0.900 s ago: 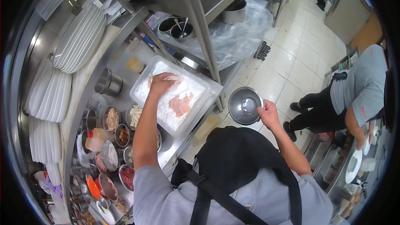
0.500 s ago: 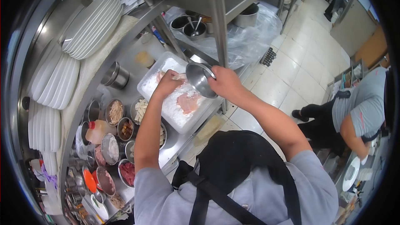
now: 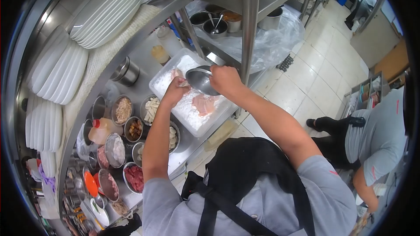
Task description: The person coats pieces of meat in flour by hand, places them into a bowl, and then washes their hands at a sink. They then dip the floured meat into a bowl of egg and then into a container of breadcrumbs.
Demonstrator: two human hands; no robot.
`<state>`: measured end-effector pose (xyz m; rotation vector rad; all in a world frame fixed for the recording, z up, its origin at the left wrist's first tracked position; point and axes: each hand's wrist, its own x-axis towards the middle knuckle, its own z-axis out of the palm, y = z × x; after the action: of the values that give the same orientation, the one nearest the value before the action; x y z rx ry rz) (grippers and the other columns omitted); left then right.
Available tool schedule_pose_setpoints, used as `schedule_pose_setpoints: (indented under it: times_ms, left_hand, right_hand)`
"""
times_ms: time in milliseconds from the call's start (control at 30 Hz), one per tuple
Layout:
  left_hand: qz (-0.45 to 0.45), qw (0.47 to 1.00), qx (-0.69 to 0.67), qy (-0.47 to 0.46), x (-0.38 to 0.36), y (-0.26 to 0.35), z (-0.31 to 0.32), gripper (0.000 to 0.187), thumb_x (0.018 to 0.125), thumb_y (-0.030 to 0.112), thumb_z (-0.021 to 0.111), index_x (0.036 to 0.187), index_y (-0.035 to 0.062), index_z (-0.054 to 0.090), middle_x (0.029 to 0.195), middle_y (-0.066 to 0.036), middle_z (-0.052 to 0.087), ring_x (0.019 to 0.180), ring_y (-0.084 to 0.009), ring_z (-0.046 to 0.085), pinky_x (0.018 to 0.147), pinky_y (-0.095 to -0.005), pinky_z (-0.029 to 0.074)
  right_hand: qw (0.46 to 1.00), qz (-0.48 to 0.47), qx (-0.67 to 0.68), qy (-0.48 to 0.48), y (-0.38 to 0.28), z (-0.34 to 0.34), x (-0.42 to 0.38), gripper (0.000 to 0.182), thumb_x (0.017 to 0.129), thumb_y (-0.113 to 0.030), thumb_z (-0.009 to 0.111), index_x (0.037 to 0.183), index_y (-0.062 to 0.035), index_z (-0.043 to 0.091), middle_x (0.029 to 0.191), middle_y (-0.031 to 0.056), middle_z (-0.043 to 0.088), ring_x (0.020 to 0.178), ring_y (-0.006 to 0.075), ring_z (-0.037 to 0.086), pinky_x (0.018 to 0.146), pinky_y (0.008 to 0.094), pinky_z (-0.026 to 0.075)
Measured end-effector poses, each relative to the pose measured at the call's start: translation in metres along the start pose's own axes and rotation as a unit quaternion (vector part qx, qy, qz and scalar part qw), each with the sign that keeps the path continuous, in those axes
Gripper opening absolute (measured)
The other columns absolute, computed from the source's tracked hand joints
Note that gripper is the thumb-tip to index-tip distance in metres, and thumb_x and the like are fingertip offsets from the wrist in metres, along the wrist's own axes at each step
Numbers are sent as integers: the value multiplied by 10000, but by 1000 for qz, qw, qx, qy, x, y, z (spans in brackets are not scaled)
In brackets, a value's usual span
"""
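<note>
A clear plastic tub (image 3: 161, 75) of white flour stands on the steel counter, with a pale floured fillet (image 3: 204, 103) lying in it. My left hand (image 3: 175, 91) is down in the flour, closed on another floured piece. My right hand (image 3: 224, 79) holds a small steel bowl (image 3: 199, 79) by its rim, tilted over the tub right beside my left hand.
Several small steel cups of ingredients (image 3: 123, 110) sit to the left of the tub, with stacked white plates (image 3: 105, 13) on the shelf above. A steel post (image 3: 249, 22) rises just behind the tub. Another person (image 3: 380, 135) in grey stands at right on the tiled floor.
My right hand has brought the steel bowl from out over the floor in to the tub and tilted it beside my left hand, which stayed in the flour.
</note>
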<state>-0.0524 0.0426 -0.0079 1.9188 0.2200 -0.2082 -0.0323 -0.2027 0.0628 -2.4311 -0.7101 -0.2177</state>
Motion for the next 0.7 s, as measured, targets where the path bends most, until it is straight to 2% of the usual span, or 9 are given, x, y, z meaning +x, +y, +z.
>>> schedule_pose_setpoints:
  times_ms: [67,200,300,400,467,600,667,700]
  left_hand:
    - [12,999,-37,11,0,-6,0,385,794,18,689,1126,-13,497,1069,-95,564,979,-172,540,845,-282,436]
    - [43,997,-55,37,-3,-13,6,368,800,-6,670,1117,0,485,1060,-99,568,956,-163,543,820,-276,441]
    - [19,994,-81,66,-8,-14,8,366,805,-18,659,1115,11,465,1080,-111,558,932,-153,550,783,-271,451]
    - [2,992,-105,63,-11,-19,4,347,809,-5,657,1095,22,465,1110,-90,542,971,-157,548,821,-281,448]
    - [37,984,-147,91,-14,-19,5,388,798,-18,656,1127,19,454,1117,-91,537,935,-156,560,811,-279,456]
    - [81,986,-131,70,-16,-6,5,414,798,-2,653,1166,29,465,1120,-89,531,913,-156,574,796,-285,470]
    - [107,990,23,88,-6,-19,-17,413,808,41,662,1183,44,489,1094,-81,530,920,-142,574,790,-288,482]
    - [60,986,141,69,4,-30,-31,443,800,127,711,1191,52,516,1120,-144,556,967,-220,613,819,-356,504]
  right_hand:
    - [999,-19,-35,-11,-1,4,5,107,750,-102,605,821,-29,638,732,189,668,707,349,675,664,452,536]
    - [997,-42,-63,7,-6,19,12,89,732,-87,608,797,-39,646,728,184,670,700,334,682,644,444,541]
    - [996,-54,-70,7,-10,23,19,83,730,-83,608,790,-52,656,733,174,677,700,331,684,639,437,544]
    - [995,-55,-85,-4,-13,25,25,83,740,-80,600,785,-57,665,747,171,682,709,321,690,649,431,545]
    - [992,-109,-59,19,-12,25,26,83,747,-104,596,753,-34,640,666,193,654,649,339,680,619,441,548]
    - [989,-114,-88,27,-3,52,28,74,735,-104,608,753,-40,640,653,188,648,642,337,677,607,445,545]
    - [989,-94,-94,64,0,27,34,63,723,-103,619,757,-51,630,645,184,641,625,335,673,598,450,543]
    - [993,-78,-72,57,2,11,35,77,743,-114,627,766,-43,610,675,197,641,647,362,660,611,461,530]
